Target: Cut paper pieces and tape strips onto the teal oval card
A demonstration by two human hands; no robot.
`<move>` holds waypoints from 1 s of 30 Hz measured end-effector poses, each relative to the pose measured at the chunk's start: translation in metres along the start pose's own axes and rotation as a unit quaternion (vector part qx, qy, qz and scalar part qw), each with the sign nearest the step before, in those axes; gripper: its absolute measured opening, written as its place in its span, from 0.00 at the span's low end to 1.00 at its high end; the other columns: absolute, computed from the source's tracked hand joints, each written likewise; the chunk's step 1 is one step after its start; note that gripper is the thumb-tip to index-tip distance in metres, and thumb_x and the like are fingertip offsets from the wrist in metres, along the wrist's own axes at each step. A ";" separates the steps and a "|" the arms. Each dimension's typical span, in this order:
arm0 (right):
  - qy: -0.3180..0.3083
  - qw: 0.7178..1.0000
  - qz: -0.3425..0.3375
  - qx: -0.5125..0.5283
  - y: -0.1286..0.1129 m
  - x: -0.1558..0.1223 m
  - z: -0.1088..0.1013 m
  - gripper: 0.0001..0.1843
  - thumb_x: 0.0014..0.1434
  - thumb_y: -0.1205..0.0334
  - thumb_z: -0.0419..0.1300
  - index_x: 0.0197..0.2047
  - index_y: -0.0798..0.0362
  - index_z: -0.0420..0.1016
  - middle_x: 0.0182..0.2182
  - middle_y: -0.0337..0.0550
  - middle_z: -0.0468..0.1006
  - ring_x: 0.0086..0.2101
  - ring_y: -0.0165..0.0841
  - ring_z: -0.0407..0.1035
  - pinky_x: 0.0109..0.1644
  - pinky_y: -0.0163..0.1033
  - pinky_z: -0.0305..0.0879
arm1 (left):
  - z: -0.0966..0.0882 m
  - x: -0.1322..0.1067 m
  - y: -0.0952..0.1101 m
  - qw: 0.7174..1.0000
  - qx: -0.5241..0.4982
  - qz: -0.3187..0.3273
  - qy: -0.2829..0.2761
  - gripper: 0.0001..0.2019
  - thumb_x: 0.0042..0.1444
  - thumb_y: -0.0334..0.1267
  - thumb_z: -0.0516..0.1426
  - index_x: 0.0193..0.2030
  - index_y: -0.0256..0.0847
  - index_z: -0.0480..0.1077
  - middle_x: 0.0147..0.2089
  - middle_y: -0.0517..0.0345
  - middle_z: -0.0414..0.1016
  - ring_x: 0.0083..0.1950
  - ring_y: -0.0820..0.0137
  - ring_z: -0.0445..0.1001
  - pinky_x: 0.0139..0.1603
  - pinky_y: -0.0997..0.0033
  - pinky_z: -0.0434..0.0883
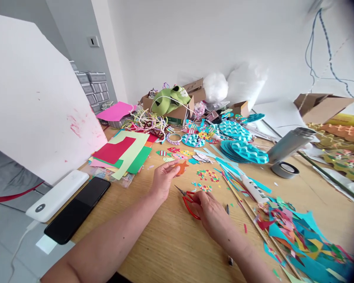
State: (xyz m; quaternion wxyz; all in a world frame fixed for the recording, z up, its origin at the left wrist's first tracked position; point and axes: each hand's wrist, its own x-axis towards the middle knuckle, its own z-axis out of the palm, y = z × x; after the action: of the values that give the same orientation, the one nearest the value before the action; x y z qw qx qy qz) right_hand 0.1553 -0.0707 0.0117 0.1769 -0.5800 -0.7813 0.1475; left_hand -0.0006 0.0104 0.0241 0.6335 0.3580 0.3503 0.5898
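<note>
My left hand (163, 179) pinches a small orange paper cutout (182, 168) between thumb and fingers, above the middle of the wooden table (162, 243). To its right, my right hand (208, 206) is closed round the red handles of a pair of scissors (190, 202). The dark blades point up and left, a little below the cutout and apart from it. Just beyond the cutout lie several colourful paper fish (179, 156). Small piles of coloured paper bits (208, 176) are right of them. A pen (228, 228) lies partly hidden by my right forearm.
Stacked coloured paper (135, 161), a black phone (78, 208) and a white power bank (57, 196) are on the left. Blue egg-carton discs (243, 151), a glue bottle (255, 189), a metal flask (292, 143) and paper scraps (306, 239) stand or lie right. Boxes (191, 104) line the back.
</note>
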 end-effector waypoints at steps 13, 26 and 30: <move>0.048 0.886 0.181 0.424 0.003 0.006 -0.004 0.22 0.43 0.47 0.65 0.34 0.54 0.68 0.26 0.41 0.73 0.25 0.31 0.65 0.26 0.35 0.59 | 0.001 -0.003 0.003 0.992 -0.043 -0.114 -0.018 0.13 0.33 0.30 0.67 0.30 0.35 0.72 0.28 0.58 0.76 0.28 0.76 0.72 0.27 0.78 0.61; -0.054 0.842 0.120 0.522 -0.018 -0.001 -0.012 0.23 0.56 0.39 0.55 0.35 0.53 0.66 0.21 0.36 0.69 0.23 0.28 0.59 0.29 0.35 0.53 | 0.006 -0.011 0.005 0.984 -0.040 -0.164 -0.059 0.15 0.33 0.30 0.67 0.32 0.34 0.73 0.30 0.56 0.75 0.30 0.72 0.74 0.31 0.73 0.70; -0.062 0.837 0.097 0.535 -0.012 -0.001 -0.011 0.21 0.59 0.42 0.53 0.36 0.54 0.66 0.21 0.35 0.67 0.22 0.26 0.58 0.29 0.34 0.51 | 0.005 -0.009 0.003 0.985 -0.031 -0.163 -0.053 0.13 0.33 0.32 0.68 0.30 0.33 0.75 0.32 0.54 0.76 0.31 0.73 0.73 0.32 0.73 0.70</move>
State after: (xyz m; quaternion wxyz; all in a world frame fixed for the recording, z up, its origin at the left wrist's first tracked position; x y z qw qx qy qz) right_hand 0.1502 -0.0747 0.0261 0.3956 -0.4579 -0.5297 0.5944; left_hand 0.0011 0.0009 0.0295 0.7496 0.3066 0.3515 0.4696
